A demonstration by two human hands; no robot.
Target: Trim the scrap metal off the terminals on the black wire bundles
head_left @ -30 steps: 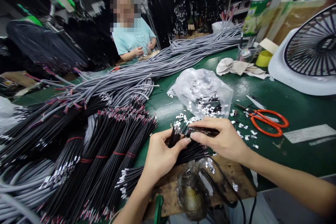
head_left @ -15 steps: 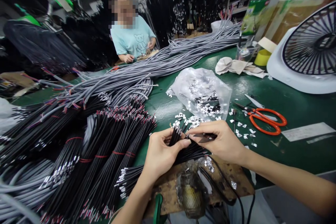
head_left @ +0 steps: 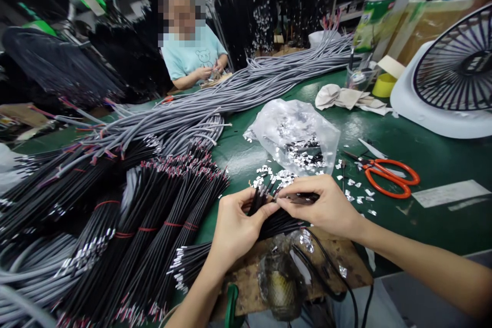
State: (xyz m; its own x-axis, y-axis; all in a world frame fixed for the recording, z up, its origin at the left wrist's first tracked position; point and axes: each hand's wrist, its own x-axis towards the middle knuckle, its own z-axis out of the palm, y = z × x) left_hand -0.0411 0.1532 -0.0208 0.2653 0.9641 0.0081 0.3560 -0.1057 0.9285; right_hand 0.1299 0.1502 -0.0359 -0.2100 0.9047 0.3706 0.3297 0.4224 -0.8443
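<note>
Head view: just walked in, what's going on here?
A person's left hand holds a small bunch of black wires upright; the right hand pinches a slim dark tool close to the wire ends. Just beyond the hands lie silver scraps and a clear plastic bag with more in it. Orange-handled scissors lie to the right. Across the table, another person handles something too small to make out.

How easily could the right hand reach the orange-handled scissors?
Probably yes: the orange-handled scissors lie just beyond the right hand, with mainly small shiny scraps between, though it holds a dark tool.
</note>
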